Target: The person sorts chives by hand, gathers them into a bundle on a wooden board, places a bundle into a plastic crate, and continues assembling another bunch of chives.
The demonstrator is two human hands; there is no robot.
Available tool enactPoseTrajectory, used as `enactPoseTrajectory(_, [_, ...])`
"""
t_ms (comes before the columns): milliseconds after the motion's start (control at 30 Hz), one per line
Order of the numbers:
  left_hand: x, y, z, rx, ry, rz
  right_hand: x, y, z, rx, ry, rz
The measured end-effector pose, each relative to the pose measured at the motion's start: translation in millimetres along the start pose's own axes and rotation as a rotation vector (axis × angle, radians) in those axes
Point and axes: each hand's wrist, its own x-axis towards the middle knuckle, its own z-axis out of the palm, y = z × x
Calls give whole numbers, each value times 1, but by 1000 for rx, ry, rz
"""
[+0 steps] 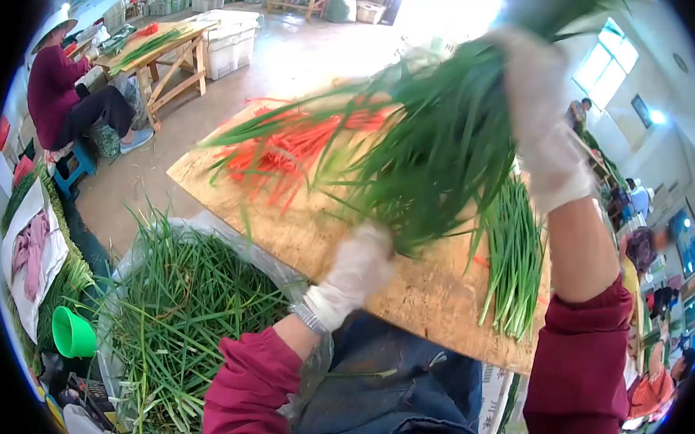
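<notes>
My right hand (pixel 543 124), in a whitish glove, is raised and closed around a large bunch of garlic chives (pixel 446 141). The long green leaves fan out to the left over the wooden table (pixel 423 307), blurred by motion. My left hand (pixel 354 272), also gloved, is low at the table's near edge, close to the hanging leaf tips. Its fingers are smeared, so their closing and any contact with the leaves cannot be made out. A neat bundle of chives (pixel 515 263) lies at the table's right side. Red strips (pixel 281 154) are heaped at its far left.
A plastic-lined container (pixel 195 303) of loose, tangled chives stands left of the table. Beyond it is a green cup (pixel 74 332). A person in a hat (pixel 57 83) sits at another table (pixel 174 49); several people are along the right.
</notes>
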Motion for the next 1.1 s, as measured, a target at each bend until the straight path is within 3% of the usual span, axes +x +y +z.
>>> enactPoseTrajectory(33, [9, 21, -23, -50, -276, -52, -11, -6, 10, -118, 37, 21])
enactPoseTrajectory(100, [12, 6, -36, -80, 183, -105, 8, 24, -14, 79, -214, -176])
enactPoseTrajectory(133, [6, 1, -37, -95, 396, -141, 11, 17, -15, 143, -163, -63])
enactPoseTrajectory(167, [4, -4, -29, -107, 195, -269, 11, 5, -13, 218, -66, 108])
enactPoseTrajectory(200, [-1, -7, -15, -78, 156, -160, 9, 0, -10, 239, -20, 162])
enactPoseTrajectory(267, [-14, -10, 12, 4, 69, 59, 0, -1, -10, 110, -15, 53])
enactPoseTrajectory(333, [-3, 18, -36, -342, -150, -532, -5, 5, -14, -94, -10, -116])
enactPoseTrajectory(400, [-27, 4, -25, -288, -50, -282, 38, 28, -39, 282, -138, -22])
enactPoseTrajectory(433, [-33, 11, -32, -232, -33, -329, 28, -6, -32, 216, 103, 317])
enactPoseTrajectory(467, [-38, 22, -44, -170, -19, -372, 39, 19, -25, 97, 140, 158])
enactPoseTrajectory(500, [-45, 27, -51, -106, -18, -415, 50, 47, -28, 412, 123, 148])
enactPoseTrajectory(567, [-69, 17, -57, -62, 105, -177, 65, 101, -36, 1033, 63, 137])
enactPoseTrajectory(633, [-100, 15, -75, -61, 241, -50, 58, 79, -41, 482, -21, -69])
enactPoseTrajectory(667, [-125, 5, -81, -9, 264, -73, 48, 43, -39, 345, 34, 19])
enactPoseTrajectory(700, [-149, -6, -79, 96, 196, -192, 37, 8, -36, 212, 77, 113])
enactPoseTrajectory(733, [-166, -16, -79, 205, 119, -302, 28, 17, -23, 161, 58, 3])
enactPoseTrajectory(800, [-191, -23, -78, 480, -250, -263, 11, 36, 6, 62, 34, -219])
enactPoseTrajectory(867, [-203, -39, -101, 696, -468, -489, 32, 44, 0, 202, -18, -108])
enactPoseTrajectory(933, [-269, -90, -112, 800, -95, -582, 35, 22, -14, 218, 25, 145])
enactPoseTrajectory(1000, [-306, -111, -131, 747, -82, -938, 38, 5, -29, 248, 36, 202])
enactPoseTrajectory(1100, [-327, -115, -153, 754, -193, -1087, 44, -11, -50, 361, 22, 149])
